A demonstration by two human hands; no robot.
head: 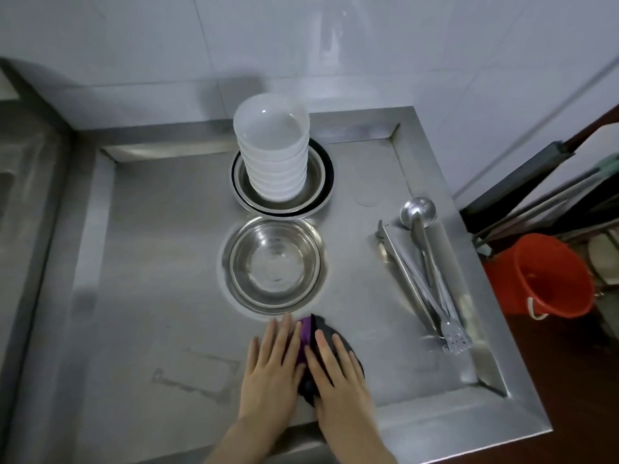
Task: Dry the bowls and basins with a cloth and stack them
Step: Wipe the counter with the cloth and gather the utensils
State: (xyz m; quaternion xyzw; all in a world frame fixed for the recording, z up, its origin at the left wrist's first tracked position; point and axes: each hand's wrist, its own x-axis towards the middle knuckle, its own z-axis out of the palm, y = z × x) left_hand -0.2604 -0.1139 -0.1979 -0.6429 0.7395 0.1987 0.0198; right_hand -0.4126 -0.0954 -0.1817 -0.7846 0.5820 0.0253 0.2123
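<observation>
Here, the steel counter [160, 262] is carrying everything. At twelve o'clock a stack of white bowls [273, 152] is sitting in nested steel basins [315, 182]; centrally, another steel basin [273, 264] is waiting, just beyond the hands. At six o'clock the left hand [273, 370] and right hand [336, 376] are lying flat, fingers extended, pressing the dark cloth [310, 336] without gripping it. The tall bowl stack is looking top-heavy; a careless nudge could be toppling it.
</observation>
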